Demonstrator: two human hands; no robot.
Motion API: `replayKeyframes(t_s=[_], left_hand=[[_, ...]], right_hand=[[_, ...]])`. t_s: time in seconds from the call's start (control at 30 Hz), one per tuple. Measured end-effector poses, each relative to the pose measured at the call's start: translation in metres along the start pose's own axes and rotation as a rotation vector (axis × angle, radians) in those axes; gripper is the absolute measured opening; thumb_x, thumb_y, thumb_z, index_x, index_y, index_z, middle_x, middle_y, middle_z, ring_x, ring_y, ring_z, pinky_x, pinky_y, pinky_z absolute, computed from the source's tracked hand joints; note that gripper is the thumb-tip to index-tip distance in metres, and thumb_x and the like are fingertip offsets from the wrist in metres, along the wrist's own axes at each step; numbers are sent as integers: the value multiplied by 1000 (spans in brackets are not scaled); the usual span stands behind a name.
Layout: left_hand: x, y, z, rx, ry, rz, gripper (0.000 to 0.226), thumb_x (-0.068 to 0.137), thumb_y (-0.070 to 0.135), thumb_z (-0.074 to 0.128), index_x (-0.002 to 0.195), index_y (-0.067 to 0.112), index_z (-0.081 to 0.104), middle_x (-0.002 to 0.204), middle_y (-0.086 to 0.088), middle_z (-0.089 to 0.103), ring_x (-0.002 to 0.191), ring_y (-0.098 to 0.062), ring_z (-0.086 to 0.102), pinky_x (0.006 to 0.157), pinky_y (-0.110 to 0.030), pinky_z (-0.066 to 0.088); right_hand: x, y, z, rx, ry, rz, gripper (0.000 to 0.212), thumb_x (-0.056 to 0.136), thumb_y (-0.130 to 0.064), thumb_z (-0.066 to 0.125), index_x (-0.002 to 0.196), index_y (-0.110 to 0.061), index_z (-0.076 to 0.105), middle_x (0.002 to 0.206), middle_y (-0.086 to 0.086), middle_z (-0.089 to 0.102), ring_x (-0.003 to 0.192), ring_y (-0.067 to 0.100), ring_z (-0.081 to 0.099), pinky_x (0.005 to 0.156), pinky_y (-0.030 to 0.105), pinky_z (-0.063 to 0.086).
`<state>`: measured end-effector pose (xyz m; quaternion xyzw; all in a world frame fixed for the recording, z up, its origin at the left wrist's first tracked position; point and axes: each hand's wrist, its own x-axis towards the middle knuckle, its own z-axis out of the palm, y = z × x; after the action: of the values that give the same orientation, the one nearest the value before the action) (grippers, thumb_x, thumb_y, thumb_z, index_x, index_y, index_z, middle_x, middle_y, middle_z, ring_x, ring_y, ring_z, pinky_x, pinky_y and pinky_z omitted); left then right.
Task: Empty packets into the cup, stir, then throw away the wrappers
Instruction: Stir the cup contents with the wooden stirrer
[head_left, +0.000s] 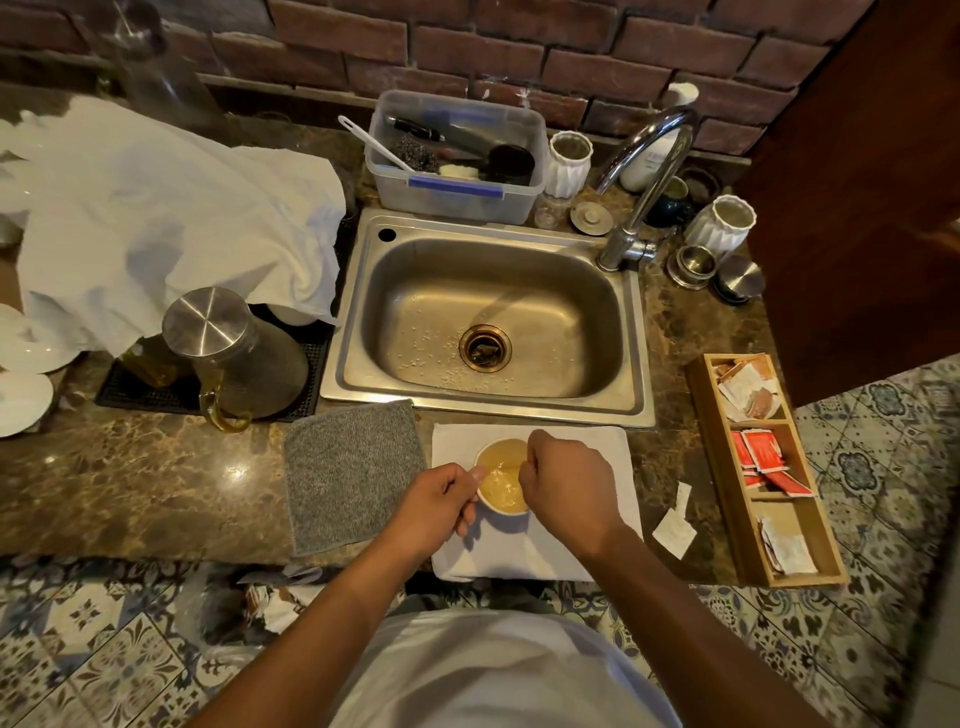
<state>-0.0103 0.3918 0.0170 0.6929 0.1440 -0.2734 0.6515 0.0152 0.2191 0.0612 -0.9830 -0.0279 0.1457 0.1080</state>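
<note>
A small white paper cup of pale yellow liquid stands on a white folded cloth at the marble counter's front edge, before a steel sink. The left hand clasps the cup's side; the right hand hovers fisted over its rim, its contents hidden. Two torn white wrappers lie beside a wooden packet tray.

Both hands at the cup on white cloth
</note>
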Motion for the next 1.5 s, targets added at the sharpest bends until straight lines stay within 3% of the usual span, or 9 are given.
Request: replayKeyframes(t_s=[0.1, 0.2, 0.47, 0.6, 0.8, 0.97, 1.17, 1.37, 1.5], left_hand=[[0, 0, 0, -5, -4, -6, 37, 101, 30, 57, 72, 7, 58, 58, -9, 60, 43, -14, 49, 44, -19, 41], [1, 2, 0, 7, -4, -6, 36, 101, 29, 57, 74, 6, 58, 57, -7, 60, 43, -12, 49, 45, -18, 41], [0, 3, 0, -9, -5, -9, 36, 101, 28, 57, 74, 5, 58, 57, -7, 58, 43, -12, 49, 44, -19, 41], [0, 3, 0, -20, -14, -5, 36, 101, 28, 57, 73, 6, 57, 58, -7, 59, 43, -12, 48, 45, -18, 41], [0, 1, 0, -8, -11, -1, 36, 101, 29, 57, 75, 4, 59, 59, -8, 60, 43, -12, 49, 45, -18, 41], [0, 3, 0, -1, -13, -8, 37, 101, 29, 57, 76, 3, 59, 59, -9, 59, 44, -12, 49, 46, -17, 41], [-2, 4, 0, 2, -7, -17, 38, 101, 30, 56, 74, 3, 60, 58, -8, 59, 44, -11, 50, 45, -16, 41], [-4, 6, 1, -9, -12, -6, 37, 102, 28, 56, 77, 1, 61, 62, -13, 59, 44, -12, 49, 45, -17, 41], [-4, 6, 1, -17, -9, -6, 36, 102, 26, 55, 77, 1, 60, 61, -11, 58, 44, -11, 49, 45, -17, 42]], right_hand=[[5, -5, 3, 24, 47, 15, 29, 101, -37, 50, 117, -18, 65, 104, 5, 75, 88, 25, 70, 69, 26, 44], [5, -9, 6, 74, -15, -26, 30, 100, -37, 53, 120, -19, 66, 109, 5, 74, 93, 24, 70, 78, 30, 51], [0, 2, 1, 77, -203, -46, 22, 93, -31, 65, 110, -19, 72, 102, 6, 74, 81, 19, 60, 70, 27, 41], [-4, 12, -2, 70, -130, 2, 22, 96, -28, 58, 112, -18, 68, 105, 6, 74, 89, 24, 67, 71, 27, 45], [-8, 1, 1, 34, 52, -17, 19, 99, -30, 53, 111, -19, 63, 99, 4, 74, 83, 25, 68, 65, 29, 44], [-11, -4, 1, -10, -70, -72, 39, 96, -36, 60, 131, -20, 59, 116, 5, 73, 97, 26, 69, 81, 31, 51], [-12, -8, 5, 36, -121, -77, 26, 95, -32, 60, 113, -16, 68, 107, 7, 74, 91, 26, 69, 69, 26, 38], [-6, -3, 9, 176, -14, 15, 23, 99, -33, 54, 110, -18, 68, 101, 5, 75, 87, 24, 69, 69, 27, 43], [-9, 1, 9, 98, 61, 11, 22, 101, -33, 51, 113, -20, 65, 101, 3, 74, 85, 23, 68, 68, 26, 42]])
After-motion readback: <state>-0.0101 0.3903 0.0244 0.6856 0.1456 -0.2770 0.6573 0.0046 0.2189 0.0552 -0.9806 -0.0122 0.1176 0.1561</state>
